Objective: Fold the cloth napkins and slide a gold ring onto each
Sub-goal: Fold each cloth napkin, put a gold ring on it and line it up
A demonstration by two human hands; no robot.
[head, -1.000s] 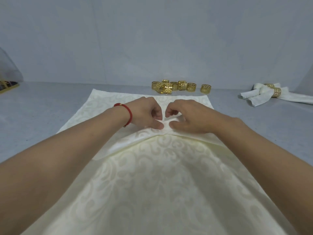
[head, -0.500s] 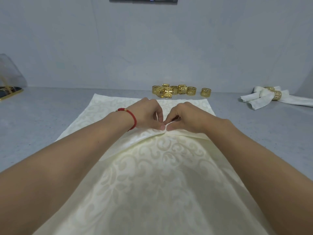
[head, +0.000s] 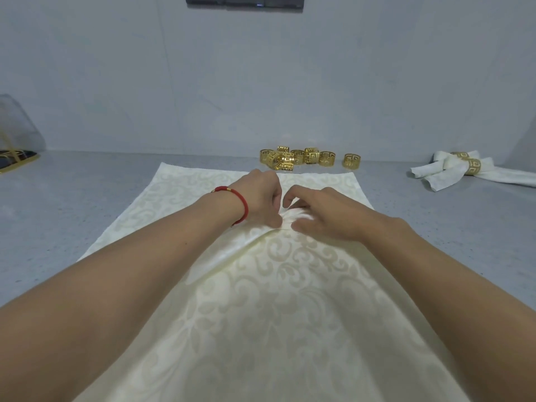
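A cream patterned cloth napkin [head: 261, 300] lies spread on the grey table, with a raised fold running across its middle. My left hand [head: 262, 198], with a red cord on the wrist, pinches that fold at its centre. My right hand [head: 322, 213] sits just beside it, fingers curled over the gathered cloth and pinching it. Several gold rings [head: 295, 158] lie in a loose heap past the napkin's far edge.
At the far right lie folded napkins with gold rings [head: 464, 166] on them. A dark tray with a gold rim [head: 14, 159] shows at the far left edge. A grey wall stands close behind the table [head: 72, 198].
The view has tipped upward. Both hands stay at the fold's centre; the right hand's fingers have spread a little over the bunched cloth.
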